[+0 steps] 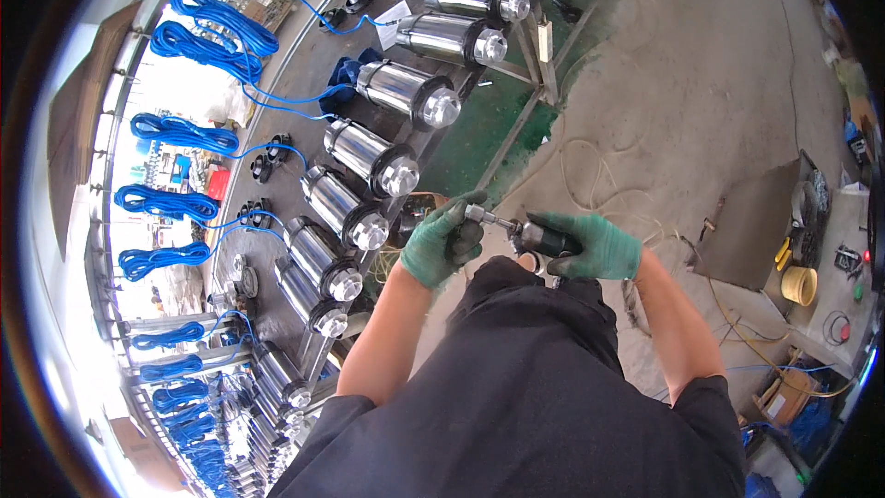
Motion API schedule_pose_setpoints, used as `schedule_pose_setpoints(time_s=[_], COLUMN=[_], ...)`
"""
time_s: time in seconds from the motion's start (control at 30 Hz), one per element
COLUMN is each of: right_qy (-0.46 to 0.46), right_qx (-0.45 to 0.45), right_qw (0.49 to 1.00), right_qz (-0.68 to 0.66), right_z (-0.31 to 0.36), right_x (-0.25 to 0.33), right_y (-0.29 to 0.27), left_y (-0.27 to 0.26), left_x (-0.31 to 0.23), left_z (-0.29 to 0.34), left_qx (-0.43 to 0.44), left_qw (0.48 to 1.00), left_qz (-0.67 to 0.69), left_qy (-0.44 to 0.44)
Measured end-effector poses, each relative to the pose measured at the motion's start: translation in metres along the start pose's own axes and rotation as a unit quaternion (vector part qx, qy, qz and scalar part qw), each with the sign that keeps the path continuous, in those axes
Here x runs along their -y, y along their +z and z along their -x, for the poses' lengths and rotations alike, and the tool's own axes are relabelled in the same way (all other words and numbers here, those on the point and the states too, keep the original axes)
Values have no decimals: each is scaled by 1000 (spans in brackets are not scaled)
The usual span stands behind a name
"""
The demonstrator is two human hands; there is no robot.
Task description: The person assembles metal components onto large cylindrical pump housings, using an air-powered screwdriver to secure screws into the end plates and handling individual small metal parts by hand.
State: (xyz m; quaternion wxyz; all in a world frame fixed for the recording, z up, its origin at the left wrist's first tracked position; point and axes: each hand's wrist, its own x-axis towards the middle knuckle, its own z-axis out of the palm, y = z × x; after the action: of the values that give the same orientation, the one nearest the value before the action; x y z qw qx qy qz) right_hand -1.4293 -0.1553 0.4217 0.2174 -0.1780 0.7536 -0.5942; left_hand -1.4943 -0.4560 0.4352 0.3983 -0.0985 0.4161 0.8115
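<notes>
My right hand [599, 247], in a green glove with dark fingertips, grips a dark-bodied power driver [550, 240]. Its silver shaft points left and ends in a metal socket [476, 213]. My left hand [440, 242], gloved alike, is closed right at the socket's end, thumb above and fingers curled below. What its fingers hold, if anything, is hidden. The driver is held in front of my body, to the right of a row of shiny steel cylinders. Nearest my left hand is one cylinder [371, 159] with a black collar and a clear, rounded end cap.
The cylinders lie along a dark bench [277, 186] on the left, joined to coiled blue cables [184, 132]. Small black parts [262, 168] rest beside them. Thin hose [599, 171] loops over the floor. At right stand a brown board [751, 226] and a yellow tape roll [798, 286].
</notes>
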Motion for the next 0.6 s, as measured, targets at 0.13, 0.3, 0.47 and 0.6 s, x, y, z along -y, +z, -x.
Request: schedule_pose_setpoints(time_s=[0.13,0.3,0.47,0.6], right_qy=[18,6,15,41], right_qx=[-20,-68,-75,-70], right_qw=[999,998,996,992], right_qz=[-48,-9,36,-98], right_z=[2,-9,-25,-44], right_x=[-4,-7,-16,-28], right_y=[-1,1,-5,-6], left_y=[-3,12,3,7], left_x=[-3,-8,-23,-48], left_z=[-16,-40,-58,-69], left_qx=[-9,-108,-61,-98], left_qw=[1000,992,995,988], left_qz=[-1,26,2,-67], left_qy=[-27,-56,-85,-94])
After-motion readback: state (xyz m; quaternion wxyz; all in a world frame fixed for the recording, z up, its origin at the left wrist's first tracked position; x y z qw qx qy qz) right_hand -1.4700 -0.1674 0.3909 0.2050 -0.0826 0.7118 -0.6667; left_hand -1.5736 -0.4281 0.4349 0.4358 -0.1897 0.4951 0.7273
